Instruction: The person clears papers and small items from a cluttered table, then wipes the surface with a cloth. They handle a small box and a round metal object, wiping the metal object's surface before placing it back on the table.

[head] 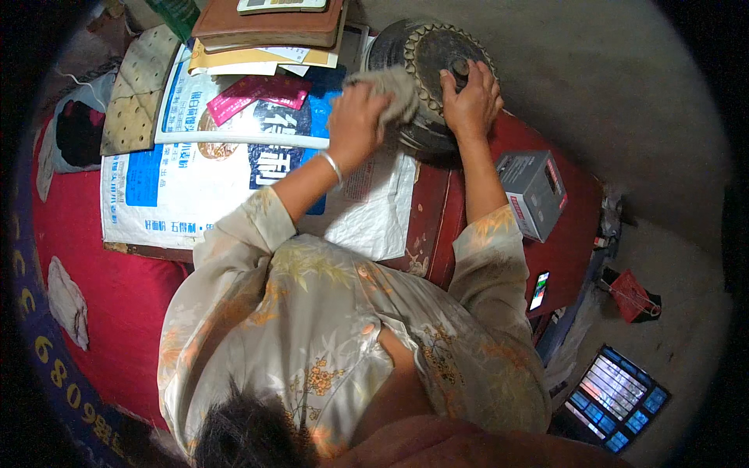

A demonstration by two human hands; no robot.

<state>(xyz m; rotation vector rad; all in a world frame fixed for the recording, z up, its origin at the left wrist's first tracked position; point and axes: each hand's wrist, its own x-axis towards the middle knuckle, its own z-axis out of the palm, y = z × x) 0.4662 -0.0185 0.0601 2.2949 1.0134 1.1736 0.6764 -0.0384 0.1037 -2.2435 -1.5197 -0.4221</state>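
A grey-beige cloth (393, 93) is bunched in my left hand (356, 126), pressed to the left side of a dark round lidded pot (389, 50). A crimped, scalloped ring (412, 52) runs around the pot's lid (436, 61). My right hand (473, 102) rests on the lid's right part, fingers spread around its small round knob (459, 67). The pot stands on the red table near its back edge. Blur softens the cloth, and its far folds are hidden.
Printed white-and-blue sacking (228, 193) covers the table's left. On it lie pink packets (257, 96) and a brown book (266, 26) on papers. A perforated board (140, 88) is further left. A grey box (531, 193) and a phone (539, 291) lie on the red tabletop (564, 257).
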